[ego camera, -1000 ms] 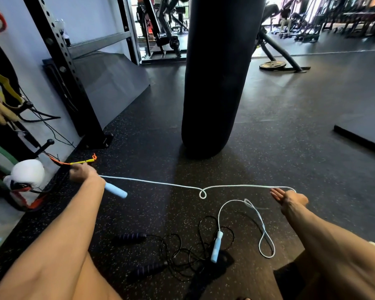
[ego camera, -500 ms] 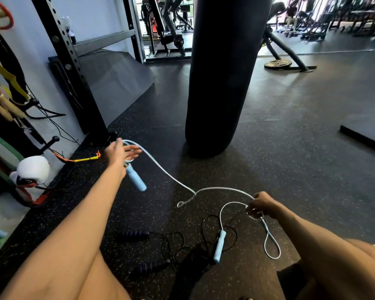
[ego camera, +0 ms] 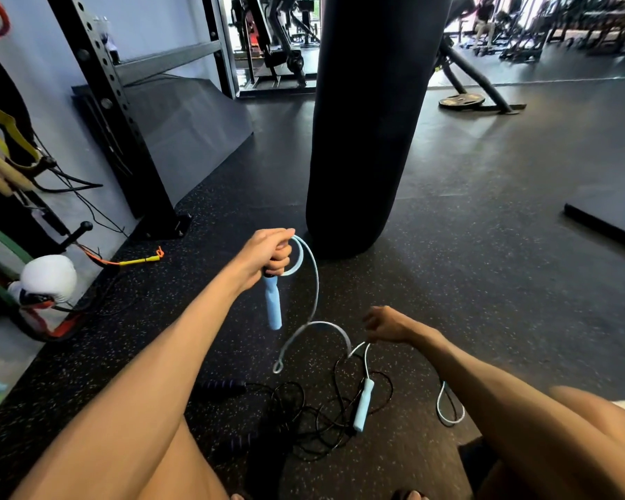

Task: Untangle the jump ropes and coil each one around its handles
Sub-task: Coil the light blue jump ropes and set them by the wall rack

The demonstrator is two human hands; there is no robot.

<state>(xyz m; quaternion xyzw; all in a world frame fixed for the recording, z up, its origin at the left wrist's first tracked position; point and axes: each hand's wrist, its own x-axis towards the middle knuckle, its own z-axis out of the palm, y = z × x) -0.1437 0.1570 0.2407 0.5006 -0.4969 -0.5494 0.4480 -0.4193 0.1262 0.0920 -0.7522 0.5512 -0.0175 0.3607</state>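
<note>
My left hand [ego camera: 267, 252] grips the top of a light blue handle [ego camera: 273, 304] that hangs down, with a turn of the pale blue rope [ego camera: 314, 283] looped at my fingers. The rope sags in an S down to my right hand [ego camera: 386, 324], which pinches it low over the floor. The other light blue handle [ego camera: 363, 404] lies on the floor, and a small loop of the rope [ego camera: 448, 405] shows beside my right forearm. A black rope [ego camera: 303, 416] lies in a tangle there with two dark purple handles [ego camera: 220, 386].
A black punching bag [ego camera: 372, 120] hangs just ahead. A black rack upright [ego camera: 123, 131] and a sloped mat stand at left. A white boxing glove [ego camera: 47, 279], bands and cords lie by the left wall. A black mat edge [ego camera: 603, 221] is at right.
My left hand has swung the handle from far left toward the middle, and a turn of rope now loops at it. My right hand closed on the rope and moved left; the rope slackened.
</note>
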